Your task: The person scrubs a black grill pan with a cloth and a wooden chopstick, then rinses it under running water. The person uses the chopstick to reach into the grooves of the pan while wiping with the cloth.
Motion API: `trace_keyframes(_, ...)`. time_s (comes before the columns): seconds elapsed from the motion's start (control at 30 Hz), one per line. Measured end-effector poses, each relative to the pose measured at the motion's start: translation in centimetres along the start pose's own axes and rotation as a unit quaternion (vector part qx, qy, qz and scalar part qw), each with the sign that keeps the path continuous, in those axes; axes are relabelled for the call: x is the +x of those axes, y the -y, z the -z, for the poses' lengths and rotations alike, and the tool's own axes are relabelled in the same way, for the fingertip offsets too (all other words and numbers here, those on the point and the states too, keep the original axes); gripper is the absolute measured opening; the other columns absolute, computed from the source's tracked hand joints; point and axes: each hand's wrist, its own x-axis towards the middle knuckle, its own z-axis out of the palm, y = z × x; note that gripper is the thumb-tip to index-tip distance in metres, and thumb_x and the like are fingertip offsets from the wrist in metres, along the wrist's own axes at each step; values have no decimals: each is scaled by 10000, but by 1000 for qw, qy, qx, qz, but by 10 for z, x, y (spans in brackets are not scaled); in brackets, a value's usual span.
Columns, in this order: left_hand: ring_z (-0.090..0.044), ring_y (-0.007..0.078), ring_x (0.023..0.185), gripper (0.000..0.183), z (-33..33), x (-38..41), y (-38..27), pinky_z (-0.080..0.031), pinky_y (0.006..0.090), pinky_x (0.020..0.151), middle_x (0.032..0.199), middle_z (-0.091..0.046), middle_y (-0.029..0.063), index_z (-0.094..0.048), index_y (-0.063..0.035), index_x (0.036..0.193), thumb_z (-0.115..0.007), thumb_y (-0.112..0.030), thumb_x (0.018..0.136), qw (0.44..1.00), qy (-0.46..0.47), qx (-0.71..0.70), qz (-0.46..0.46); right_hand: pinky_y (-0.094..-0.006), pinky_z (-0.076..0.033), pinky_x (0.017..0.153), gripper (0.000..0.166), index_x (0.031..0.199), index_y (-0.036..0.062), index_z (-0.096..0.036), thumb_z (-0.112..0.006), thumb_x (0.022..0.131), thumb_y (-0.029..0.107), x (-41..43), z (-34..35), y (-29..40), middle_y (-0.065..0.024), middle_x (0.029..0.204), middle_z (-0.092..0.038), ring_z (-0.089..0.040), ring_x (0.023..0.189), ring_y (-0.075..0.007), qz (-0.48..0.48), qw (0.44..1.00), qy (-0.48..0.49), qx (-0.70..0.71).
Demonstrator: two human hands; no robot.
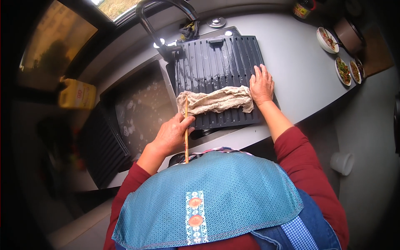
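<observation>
A black ribbed panel (215, 68), wet and dotted with suds, lies across the right side of the sink. A crumpled beige cloth (218, 101) is spread in a long strip over its near part. My left hand (172, 132) grips a chopstick (186, 137), whose far end rests on the cloth's left end. I cannot tell whether it is one chopstick or a pair. At the panel's right edge lies my right hand (262, 86), fingers extended, beside the cloth's right end; it holds nothing.
Cloudy, sudsy water fills the left sink basin (143, 106). Another ribbed panel (101, 147) leans at its left, near a yellow jug (78, 93). A faucet (153, 28) arches over the back. Right, the counter (290, 62) carries a bowl (327, 40) and a dish of food (343, 72).
</observation>
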Motion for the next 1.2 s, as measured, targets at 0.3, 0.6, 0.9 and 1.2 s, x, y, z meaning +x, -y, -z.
trace_keyframes(0.3, -579, 81, 792, 359, 25, -33, -34, -511, 230, 681, 1056, -633, 57, -536, -33, 1329, -436, -9, 985, 838, 99, -501, 190, -449, -337, 1094, 402, 1301, 115, -568, -573, 911, 210, -8, 7, -11, -100, 1449, -435, -406, 1327, -314, 45, 994, -4, 102)
trace_keyframes(0.6, -666, 270, 766, 421, 50, -31, 13, -533, 326, 689, 874, -652, 136, -583, -107, 1293, -579, 33, 896, 987, -69, -122, 76, -429, -348, 1105, 377, 1264, 98, -593, -600, 890, 139, -10, 23, -7, -124, 1434, -437, -416, 1321, -330, 62, 991, 18, 120)
trace_keyframes(0.9, -471, 226, 457, 589, 57, -19, 16, -393, 354, 424, 595, -427, 69, -645, -183, 1273, -641, 75, 743, 991, -85, 92, 54, -437, -372, 1085, 381, 1246, 97, -606, -616, 866, 99, -8, 29, -3, -124, 1424, -446, -439, 1306, -334, 55, 992, 16, 116)
trace_keyframes(1.2, -469, 200, 455, 597, 69, 21, 24, -382, 334, 415, 611, -409, 55, -646, -172, 1278, -637, 68, 732, 990, -40, 135, 21, -433, -396, 1068, 385, 1228, 82, -617, -626, 845, 44, -6, 30, 2, -140, 1416, -446, -458, 1295, -345, 50, 991, 24, 125)
